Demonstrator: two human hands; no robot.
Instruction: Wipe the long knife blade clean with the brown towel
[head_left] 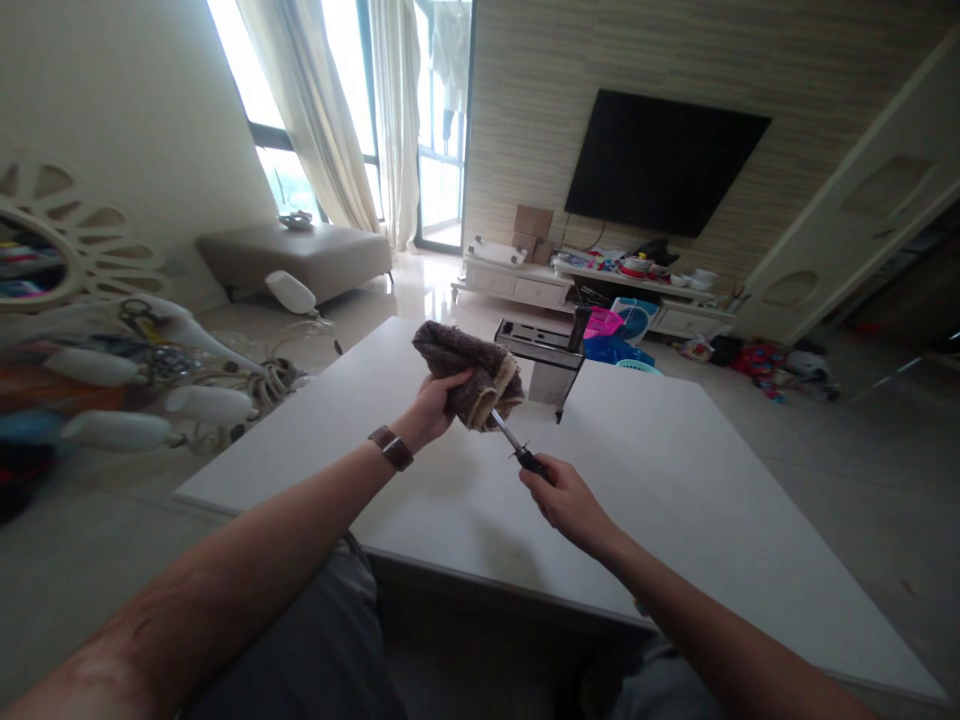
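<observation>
Aloft, cloth (466, 372), tool (529, 460) — between table edges (814, 540)

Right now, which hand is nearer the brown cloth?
Left. The left hand grips the brown cloth itself; the right hand is apart from it, holding the black handle of a metal rod that reaches the cloth.

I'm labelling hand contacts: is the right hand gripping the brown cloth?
No, the right hand grips the black handle, while the left hand holds the brown cloth.
</observation>
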